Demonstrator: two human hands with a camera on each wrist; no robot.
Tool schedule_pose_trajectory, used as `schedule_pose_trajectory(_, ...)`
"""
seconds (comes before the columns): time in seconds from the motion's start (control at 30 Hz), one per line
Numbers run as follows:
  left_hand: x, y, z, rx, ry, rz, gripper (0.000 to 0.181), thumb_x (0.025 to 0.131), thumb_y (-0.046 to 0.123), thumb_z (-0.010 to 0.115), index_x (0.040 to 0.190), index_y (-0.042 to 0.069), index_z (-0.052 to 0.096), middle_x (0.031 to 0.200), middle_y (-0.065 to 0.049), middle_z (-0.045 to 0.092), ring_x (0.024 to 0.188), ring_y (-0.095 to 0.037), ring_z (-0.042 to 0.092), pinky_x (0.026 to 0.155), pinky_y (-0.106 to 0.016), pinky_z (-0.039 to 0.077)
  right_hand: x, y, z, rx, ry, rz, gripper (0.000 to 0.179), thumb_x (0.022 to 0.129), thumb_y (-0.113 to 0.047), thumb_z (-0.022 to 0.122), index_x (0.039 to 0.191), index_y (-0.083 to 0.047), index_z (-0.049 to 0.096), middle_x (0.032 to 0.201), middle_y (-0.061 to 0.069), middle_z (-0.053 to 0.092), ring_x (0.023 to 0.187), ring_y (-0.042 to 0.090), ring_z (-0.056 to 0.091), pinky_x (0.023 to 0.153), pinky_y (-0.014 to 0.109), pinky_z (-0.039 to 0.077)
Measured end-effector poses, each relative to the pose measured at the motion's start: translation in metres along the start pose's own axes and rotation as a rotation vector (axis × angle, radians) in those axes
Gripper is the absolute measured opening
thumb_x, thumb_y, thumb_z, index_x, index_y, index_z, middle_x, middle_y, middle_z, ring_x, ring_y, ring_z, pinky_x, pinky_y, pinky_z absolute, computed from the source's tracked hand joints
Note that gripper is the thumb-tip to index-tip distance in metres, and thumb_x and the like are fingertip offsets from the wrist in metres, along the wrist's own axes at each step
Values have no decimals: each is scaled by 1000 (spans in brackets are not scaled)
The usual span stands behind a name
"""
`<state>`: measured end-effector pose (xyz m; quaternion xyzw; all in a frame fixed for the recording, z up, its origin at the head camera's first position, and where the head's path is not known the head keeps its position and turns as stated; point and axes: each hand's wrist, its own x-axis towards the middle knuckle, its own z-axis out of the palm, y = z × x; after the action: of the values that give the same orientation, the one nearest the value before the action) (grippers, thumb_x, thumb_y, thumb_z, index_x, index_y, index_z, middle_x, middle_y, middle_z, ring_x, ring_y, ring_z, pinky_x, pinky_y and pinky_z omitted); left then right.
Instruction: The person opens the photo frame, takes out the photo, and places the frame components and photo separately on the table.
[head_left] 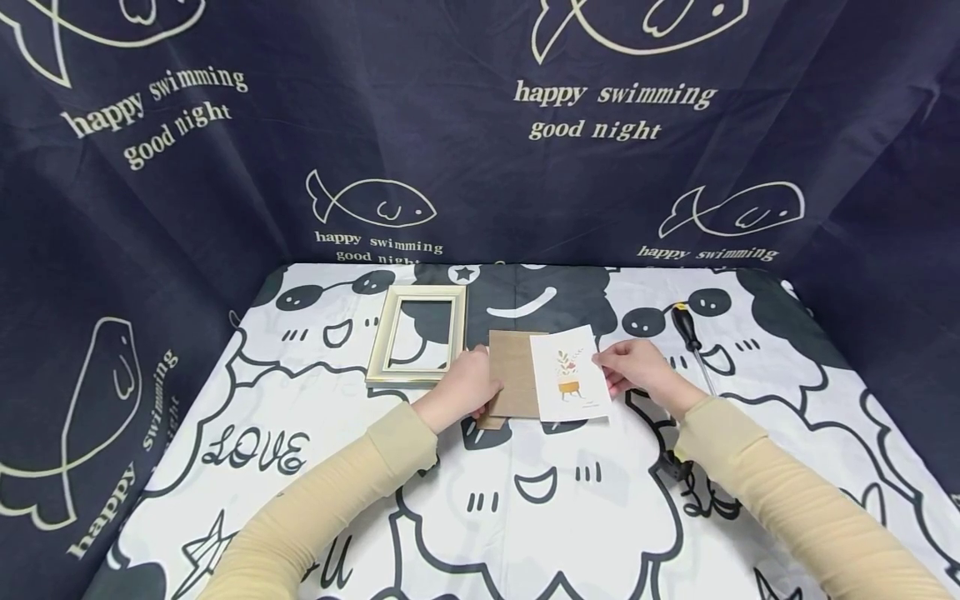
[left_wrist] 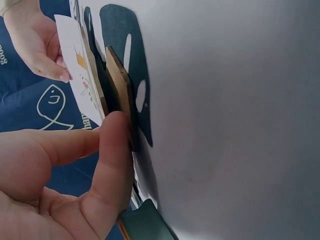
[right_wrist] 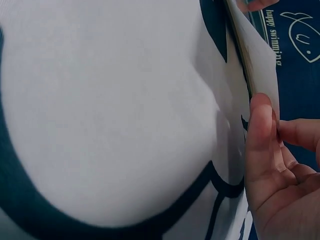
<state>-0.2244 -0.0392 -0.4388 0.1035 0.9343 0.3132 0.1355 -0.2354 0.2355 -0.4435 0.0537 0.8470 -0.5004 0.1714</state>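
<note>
My left hand pinches the left edge of a flat brown board. A corner of another brown piece shows beneath that board, and the left wrist view has a thicker brown slab by the fingertips. On the right, my right hand pinches the right edge of a white picture card printed with flowers in an orange pot. The card overlaps the board's right part. Just behind my left hand lies a cream picture frame, its opening showing the cloth below.
A screwdriver with a black and yellow handle lies beyond my right hand. Partly hidden by the right sleeve is a dark and yellow object. Patterned cloth covers the table; a dark blue curtain hangs behind.
</note>
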Motion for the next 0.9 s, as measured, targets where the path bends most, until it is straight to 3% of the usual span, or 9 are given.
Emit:
schedule_pose_trajectory(0.3,2,1,-1,57,-6,33,43,88,11,64,116,-15,45,51,-7,55,35,-13,56,35,-22,45,-1,-5,-9,-36,8,-4,34,93,-15,55,108,16,57,65,3,64,56,10,62,56,26,54)
schedule_pose_trajectory(0.6,2,1,-1,102,10,49,42,87,13,64,115,-13,47,51,-6,55,32,-9,51,34,-21,44,-4,-14,-20,-119,29,-16,31,91,-16,57,101,13,59,63,3,65,54,13,62,56,28,55)
schedule_pose_trajectory(0.9,3,2,0,123,7,33,42,88,14,64,114,-13,47,53,-7,55,32,-10,51,34,-22,44,-11,-29,-30,-174,21,-46,30,91,-17,57,99,11,60,69,5,66,59,14,64,59,30,56)
